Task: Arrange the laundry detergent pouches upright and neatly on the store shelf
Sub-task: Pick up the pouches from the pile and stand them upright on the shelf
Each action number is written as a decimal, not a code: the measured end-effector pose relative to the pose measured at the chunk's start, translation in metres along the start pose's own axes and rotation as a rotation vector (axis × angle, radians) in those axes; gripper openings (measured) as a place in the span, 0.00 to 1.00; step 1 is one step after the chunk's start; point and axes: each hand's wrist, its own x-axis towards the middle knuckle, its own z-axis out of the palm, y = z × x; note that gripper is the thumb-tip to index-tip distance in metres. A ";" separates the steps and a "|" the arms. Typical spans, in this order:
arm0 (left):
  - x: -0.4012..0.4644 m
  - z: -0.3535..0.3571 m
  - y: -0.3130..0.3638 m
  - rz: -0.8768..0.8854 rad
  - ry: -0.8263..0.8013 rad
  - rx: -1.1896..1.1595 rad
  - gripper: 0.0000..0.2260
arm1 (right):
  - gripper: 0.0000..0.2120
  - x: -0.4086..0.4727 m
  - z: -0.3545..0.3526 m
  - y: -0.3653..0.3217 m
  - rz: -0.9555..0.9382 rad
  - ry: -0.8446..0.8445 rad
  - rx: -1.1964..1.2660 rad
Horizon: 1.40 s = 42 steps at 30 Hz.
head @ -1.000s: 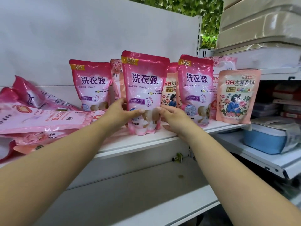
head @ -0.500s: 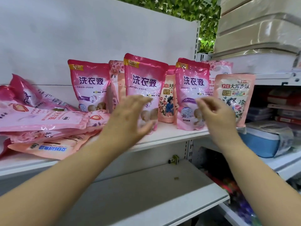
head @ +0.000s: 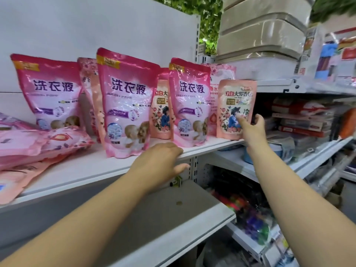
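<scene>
Shelf [head: 92, 166] carries three tall pink pouches [head: 125, 105] upright in a row. At three o'clock of them stands the small peach pouch [head: 236, 108], pinched low by the outstretched right hand [head: 250, 130]. Left hand [head: 161, 160] rests relaxed, holding nothing, on the shelf edge at six o'clock.

Bright even light; right edge blurred, warped.

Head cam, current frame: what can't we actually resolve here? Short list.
- Head view: pouches lying flat at left are cut off by the frame edge; count unclear.
- Back-row pouches mostly hidden by the front pink pouches.
- Right hand at the peach pouch: motion blur, grip unclear.
- Left hand at the shelf edge: fingertips hidden, contact unclear.
- Right-side goods blurred.
</scene>
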 end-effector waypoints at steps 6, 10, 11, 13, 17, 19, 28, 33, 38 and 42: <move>0.001 0.002 0.001 -0.021 0.023 -0.010 0.19 | 0.24 0.003 0.005 0.007 -0.010 -0.163 -0.047; 0.000 0.000 0.005 -0.031 0.037 0.016 0.18 | 0.32 0.004 0.007 0.010 -0.007 -0.285 -0.128; 0.000 0.000 0.006 -0.032 0.040 0.032 0.18 | 0.41 0.005 0.008 0.012 0.001 -0.301 -0.179; -0.002 0.000 0.009 -0.029 0.044 0.068 0.19 | 0.61 0.017 0.008 0.024 0.010 -0.337 -0.280; -0.006 0.002 0.012 -0.022 0.074 0.114 0.19 | 0.58 0.011 0.011 0.018 -0.010 -0.334 -0.402; -0.007 0.003 0.012 -0.018 0.078 0.127 0.20 | 0.47 0.010 0.010 0.019 -0.014 -0.298 -0.461; -0.009 0.001 0.011 0.008 0.054 0.129 0.23 | 0.42 -0.007 0.007 0.014 -0.114 -0.219 -0.673; -0.016 -0.017 0.008 -0.027 0.078 -0.064 0.21 | 0.33 -0.065 0.009 -0.010 -0.371 -0.189 -0.637; -0.042 -0.068 -0.010 -0.098 0.182 -0.086 0.16 | 0.16 -0.120 0.027 -0.058 -0.561 -0.364 -0.549; -0.069 -0.119 -0.051 -0.255 0.180 -0.013 0.13 | 0.13 -0.158 0.054 -0.094 -0.609 -0.561 -0.494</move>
